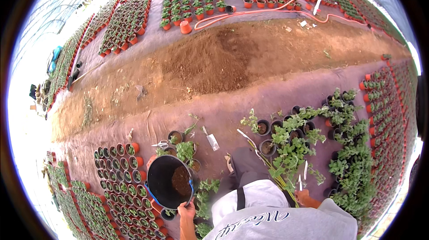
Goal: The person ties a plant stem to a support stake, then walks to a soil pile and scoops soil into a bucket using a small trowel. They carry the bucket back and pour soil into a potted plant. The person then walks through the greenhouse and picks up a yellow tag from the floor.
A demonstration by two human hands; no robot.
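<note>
My left hand grips the near rim of a black plastic bucket, tilted so its mouth faces me. Brown soil lies inside on one side, and a blue handle hangs along the rim. My right hand is low at the right, closed around a slim white tool whose exact kind is unclear. Another narrow white strip shows just beyond it. Leafy plants in black pots stand beside that hand. Small potted plants stand behind the bucket, partly hidden by it.
Scissors and a trowel lie on the ground cloth beyond the bucket. Rows of small pots stand at left. A soil mound crosses ahead, with an orange hose behind it. Long thin stems lie by my leg.
</note>
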